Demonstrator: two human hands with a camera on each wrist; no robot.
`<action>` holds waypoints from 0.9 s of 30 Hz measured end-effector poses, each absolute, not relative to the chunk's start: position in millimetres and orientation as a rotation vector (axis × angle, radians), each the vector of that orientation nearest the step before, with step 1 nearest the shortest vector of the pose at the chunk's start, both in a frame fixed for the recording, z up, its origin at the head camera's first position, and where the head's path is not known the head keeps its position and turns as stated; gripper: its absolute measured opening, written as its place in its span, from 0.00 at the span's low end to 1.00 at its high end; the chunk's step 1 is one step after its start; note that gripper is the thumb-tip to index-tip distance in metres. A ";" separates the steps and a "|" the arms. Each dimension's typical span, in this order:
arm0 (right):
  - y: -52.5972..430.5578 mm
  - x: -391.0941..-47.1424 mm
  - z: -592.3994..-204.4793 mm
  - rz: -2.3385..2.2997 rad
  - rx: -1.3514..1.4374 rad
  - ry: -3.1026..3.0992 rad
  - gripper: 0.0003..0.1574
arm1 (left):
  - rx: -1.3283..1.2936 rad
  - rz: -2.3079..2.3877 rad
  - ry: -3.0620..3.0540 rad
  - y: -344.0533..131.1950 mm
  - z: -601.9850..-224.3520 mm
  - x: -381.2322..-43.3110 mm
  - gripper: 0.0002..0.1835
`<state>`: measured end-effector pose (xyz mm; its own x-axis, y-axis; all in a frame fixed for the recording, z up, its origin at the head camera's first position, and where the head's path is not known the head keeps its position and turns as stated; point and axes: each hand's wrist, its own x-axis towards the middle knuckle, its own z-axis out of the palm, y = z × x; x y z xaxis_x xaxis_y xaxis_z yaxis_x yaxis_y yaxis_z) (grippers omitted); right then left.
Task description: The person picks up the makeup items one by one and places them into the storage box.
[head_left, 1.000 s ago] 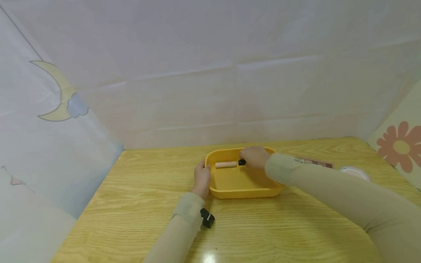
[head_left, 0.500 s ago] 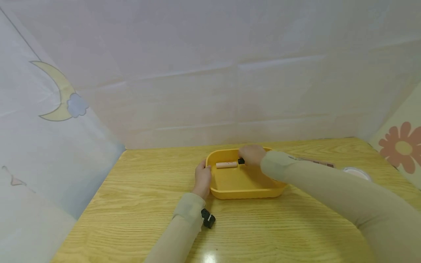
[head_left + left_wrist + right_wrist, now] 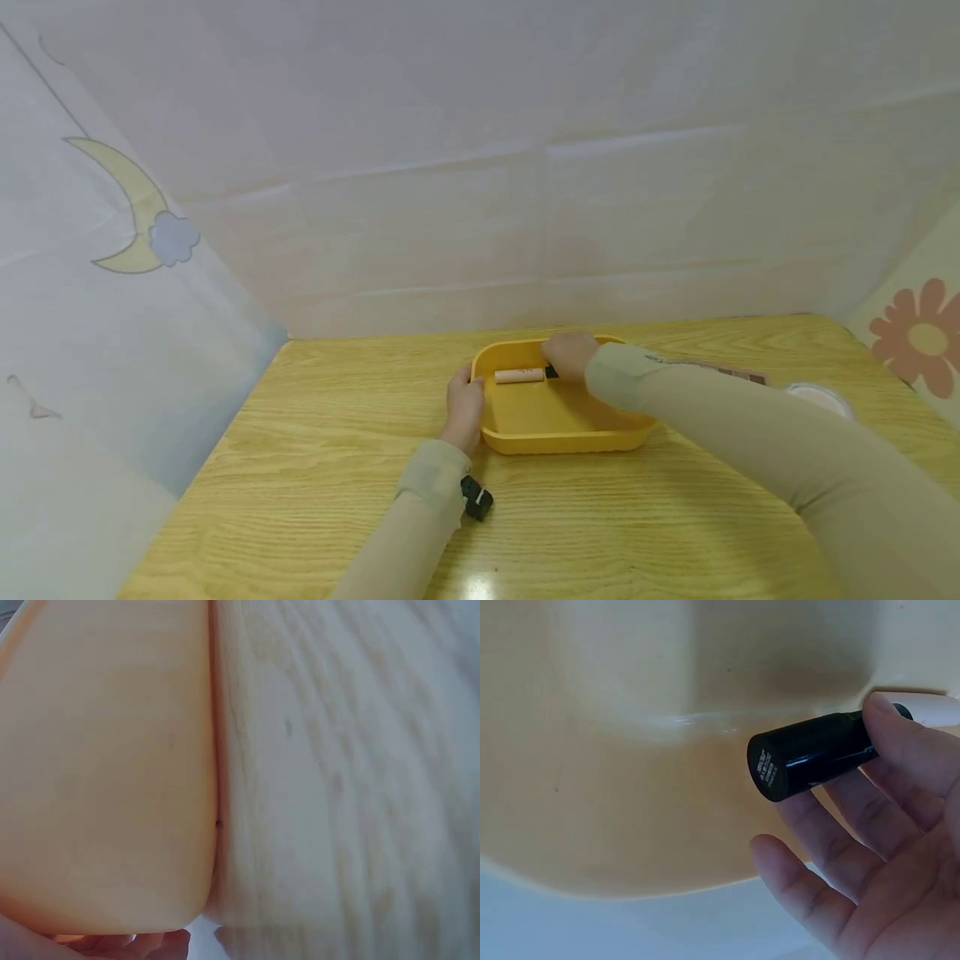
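Note:
A yellow plastic tray [image 3: 566, 443] sits on the wooden table. My left hand [image 3: 465, 408] grips its left side, thumb at the rim and fingers along the outer wall. Inside the tray, near the far wall, my right hand [image 3: 570, 354] pinches a black lipstick tube [image 3: 810, 754] between thumb and fingers. Small pale print marks the tube's end in the right wrist view. A pale pink tube [image 3: 519, 376] with red lettering lies along the far wall, just left of the lipstick tube. In the head view, the right hand hides most of the lipstick tube.
To the right of the tray lies a flat palette [image 3: 738, 373] with dark pans, partly behind the right sleeve. A round, pale compact [image 3: 819, 398] rests farther right. A light cloth backdrop [image 3: 420, 250] hangs behind the table [image 3: 337, 425].
My right hand has shifted slightly left with the lipstick tube, closer to the pink tube. The left hand keeps its grip on the tray.

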<state>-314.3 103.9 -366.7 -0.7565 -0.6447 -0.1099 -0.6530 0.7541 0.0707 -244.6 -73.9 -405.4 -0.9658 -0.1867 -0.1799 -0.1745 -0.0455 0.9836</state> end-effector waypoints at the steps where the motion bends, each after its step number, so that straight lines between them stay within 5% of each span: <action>1: 104.0 -315.2 -367.3 0.162 -1.061 2.862 0.16 | 0.407 -2.229 -2.166 -73.8 -405.4 -244.7 0.23; 27: 97.8 -321.0 -378.1 0.250 -1.041 2.871 0.11 | 0.411 -2.194 -2.184 -74.4 -407.5 -244.7 0.23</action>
